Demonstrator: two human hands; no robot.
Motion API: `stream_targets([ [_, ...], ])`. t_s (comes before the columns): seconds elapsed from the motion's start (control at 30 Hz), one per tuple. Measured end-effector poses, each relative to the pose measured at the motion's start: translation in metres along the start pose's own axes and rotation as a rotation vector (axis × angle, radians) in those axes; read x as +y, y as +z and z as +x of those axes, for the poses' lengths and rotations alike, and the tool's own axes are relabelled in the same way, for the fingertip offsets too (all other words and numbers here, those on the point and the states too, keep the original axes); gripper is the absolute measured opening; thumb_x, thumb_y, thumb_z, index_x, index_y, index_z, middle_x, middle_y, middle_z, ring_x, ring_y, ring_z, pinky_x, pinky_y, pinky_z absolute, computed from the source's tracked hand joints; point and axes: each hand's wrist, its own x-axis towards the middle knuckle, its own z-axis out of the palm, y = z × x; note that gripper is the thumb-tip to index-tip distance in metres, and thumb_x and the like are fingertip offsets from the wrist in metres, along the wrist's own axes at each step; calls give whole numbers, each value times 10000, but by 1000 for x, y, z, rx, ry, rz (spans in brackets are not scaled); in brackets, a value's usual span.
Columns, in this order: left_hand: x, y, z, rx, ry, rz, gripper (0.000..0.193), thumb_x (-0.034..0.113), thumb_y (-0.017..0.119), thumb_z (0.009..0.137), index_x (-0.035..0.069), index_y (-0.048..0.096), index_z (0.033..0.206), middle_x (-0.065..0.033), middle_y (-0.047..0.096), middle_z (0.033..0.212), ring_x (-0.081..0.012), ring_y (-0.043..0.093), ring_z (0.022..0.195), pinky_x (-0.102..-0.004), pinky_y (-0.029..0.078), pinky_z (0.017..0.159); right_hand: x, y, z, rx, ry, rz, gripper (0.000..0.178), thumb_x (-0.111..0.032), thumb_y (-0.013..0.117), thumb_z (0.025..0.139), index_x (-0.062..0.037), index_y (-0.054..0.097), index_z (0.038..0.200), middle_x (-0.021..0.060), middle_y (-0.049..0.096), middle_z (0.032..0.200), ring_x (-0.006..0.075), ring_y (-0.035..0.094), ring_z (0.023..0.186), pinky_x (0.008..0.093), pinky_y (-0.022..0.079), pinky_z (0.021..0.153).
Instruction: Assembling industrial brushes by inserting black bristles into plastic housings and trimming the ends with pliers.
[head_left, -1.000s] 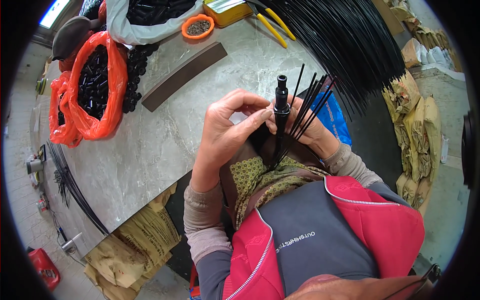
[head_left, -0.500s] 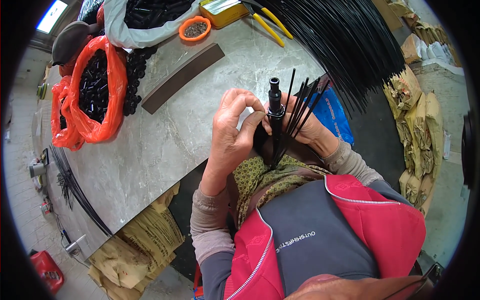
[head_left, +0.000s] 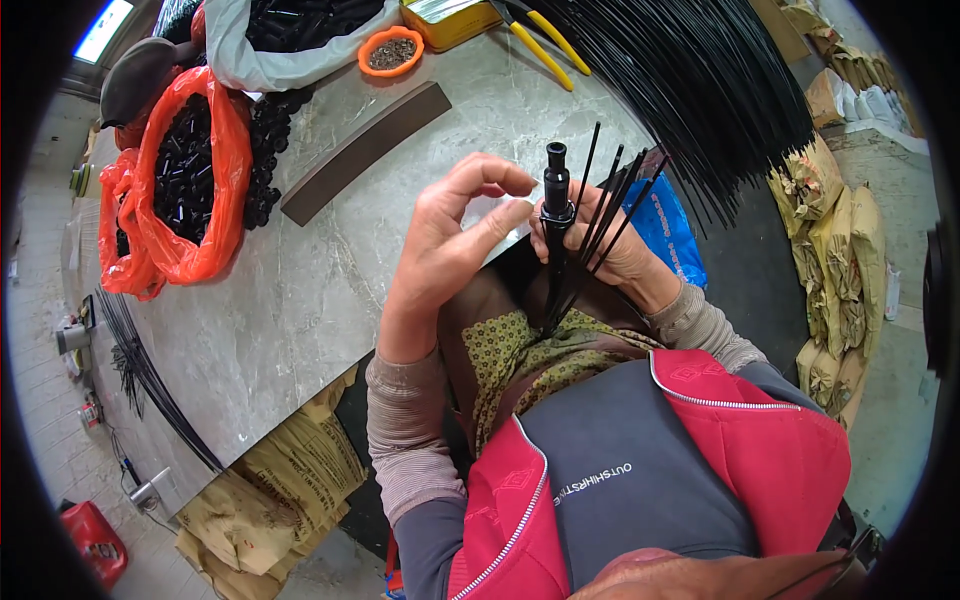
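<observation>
Rods (head_left: 617, 193) clasped by the right hand (head_left: 624, 256) might have slipped if it eased, the left hand (head_left: 452, 228) hovering, pinch parted, beside the tube (head_left: 556, 182).

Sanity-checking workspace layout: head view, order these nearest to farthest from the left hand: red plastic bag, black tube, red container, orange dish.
1. Black tube: just right of the left hand.
2. Orange dish: above-left of it.
3. Red plastic bag: farther left.
4. Red container: lower-left edge of view.

Pliers (head_left: 541, 56) and bagged parts (head_left: 187, 175) mark a workshop.
</observation>
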Motion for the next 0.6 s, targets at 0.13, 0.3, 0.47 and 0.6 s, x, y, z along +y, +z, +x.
stream_targets([
  [0.13, 7, -2, 14, -21, 12, 5, 271, 11, 696, 856, -50, 668, 1119, -86, 641, 1029, -142, 598, 958, -284, 473, 888, 2, 1, 2, -2, 6, 13, 574, -269, 854, 750, -48, 532, 1170, 56, 601, 955, 196, 625, 841, 313, 516, 720],
  [0.3, 6, 5, 24, -91, -76, -169, 269, -7, 705, 849, -61, 661, 1108, -73, 664, 984, -139, 638, 924, -278, 515, 850, 4, -3, 1, -5, -27, -15, 568, -277, 849, 757, -47, 532, 1169, 48, 589, 942, 192, 620, 821, 314, 521, 715],
  [0.47, 3, 14, 24, -53, -173, -334, 248, -16, 705, 848, -53, 646, 1086, -76, 680, 964, -138, 657, 895, -277, 532, 837, 3, -5, -2, 37, -27, -28, 504, -243, 815, 793, -40, 536, 1160, 52, 580, 923, 194, 622, 810, 307, 525, 712],
  [0.6, 0, 19, 21, 3, -159, -427, 225, -17, 712, 842, -36, 643, 1056, -77, 685, 965, -129, 658, 887, -267, 531, 829, 4, -4, -3, 39, -66, 43, 367, -43, 737, 802, -17, 592, 1137, 96, 651, 894, 215, 667, 791, 334, 555, 728],
])
